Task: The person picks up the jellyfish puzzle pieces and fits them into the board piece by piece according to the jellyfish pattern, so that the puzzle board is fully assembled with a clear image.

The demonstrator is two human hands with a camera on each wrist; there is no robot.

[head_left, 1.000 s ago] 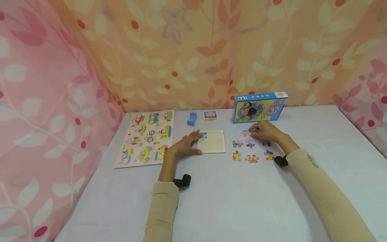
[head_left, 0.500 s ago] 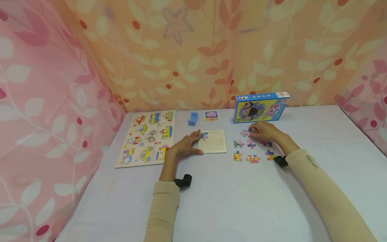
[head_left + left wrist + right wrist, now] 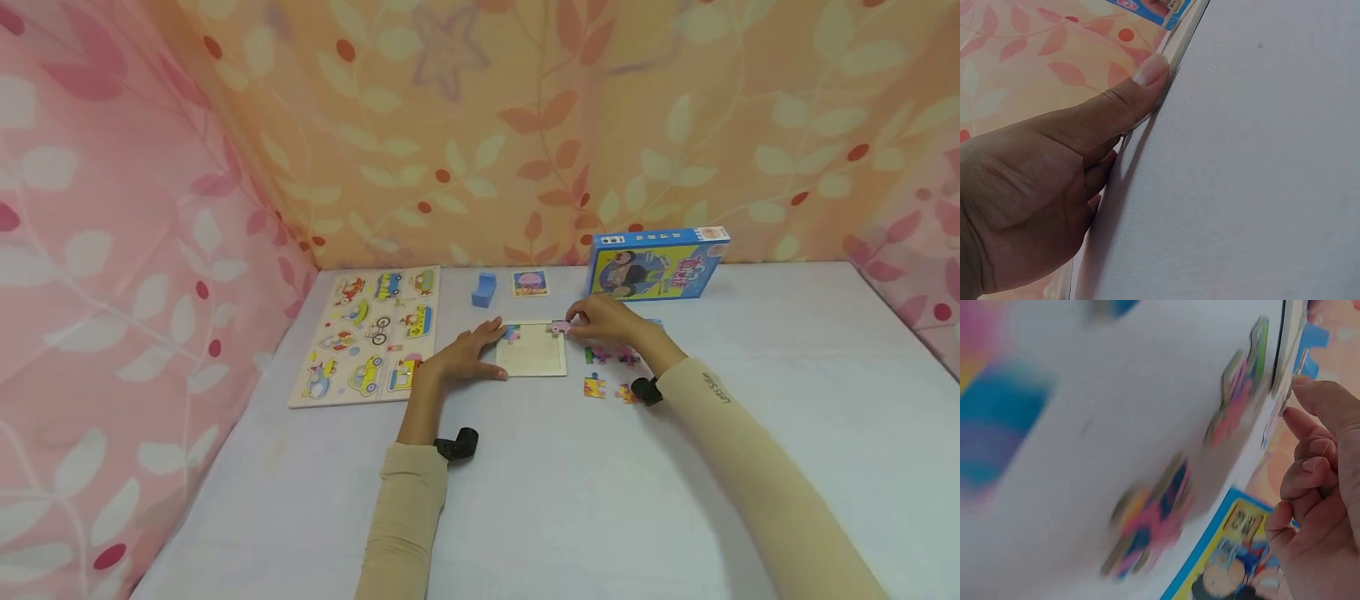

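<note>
A pink jigsaw piece (image 3: pixel 559 327) is pinched between the thumb and index finger of my right hand (image 3: pixel 611 321), over the right rim of a pale square puzzle tray (image 3: pixel 534 360). The right wrist view shows the held piece (image 3: pixel 1302 362) edge-on. My left hand (image 3: pixel 459 357) rests at the tray's left side, fingers spread at the far corner and thumb on the near edge. A blue-pink piece (image 3: pixel 512 333) lies in the tray's top left corner. Loose jigsaw pieces (image 3: pixel 595 387) lie right of the tray, partly hidden by my right arm.
On the left lies a wooden peg board (image 3: pixel 367 337) with vehicle pictures. A blue block (image 3: pixel 483 288) and a small picture card (image 3: pixel 531 283) sit behind the tray. A blue puzzle box (image 3: pixel 660 265) stands at the back right, before the patterned curtain (image 3: pixel 480 200).
My right hand has moved left from the loose pieces to the tray, bringing the pink jigsaw piece along. The left hand keeps its place at the tray.
</note>
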